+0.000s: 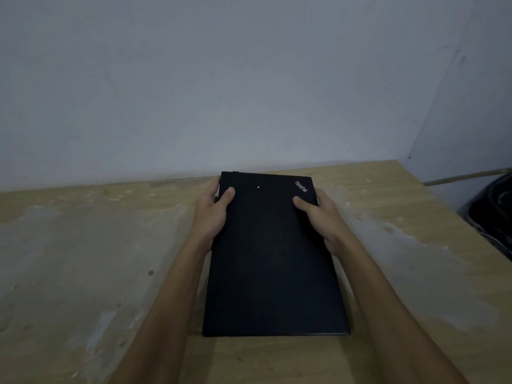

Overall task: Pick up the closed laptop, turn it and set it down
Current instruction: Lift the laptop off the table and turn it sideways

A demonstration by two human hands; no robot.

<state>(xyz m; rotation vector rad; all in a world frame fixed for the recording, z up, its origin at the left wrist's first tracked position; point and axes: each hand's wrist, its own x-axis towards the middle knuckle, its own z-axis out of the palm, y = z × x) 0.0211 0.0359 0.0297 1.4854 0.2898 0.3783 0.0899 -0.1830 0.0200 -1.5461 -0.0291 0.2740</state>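
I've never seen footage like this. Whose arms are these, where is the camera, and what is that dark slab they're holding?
There is no machine here: these are a person's two bare arms. The one picture comes from a wide-angle camera worn on the person's head, looking forward and down, so you see roughly what they see.

The dark slab is a closed black laptop, lid up, with a ThinkPad logo at its far right corner. Its long sides run away from the viewer. The left hand grips its left edge and the right hand its right edge, thumbs on top.

Beneath is a worn wooden table set against a pale wall. Whether the laptop rests on the table or is slightly lifted cannot be told. Something dark sits beyond the table's right edge.
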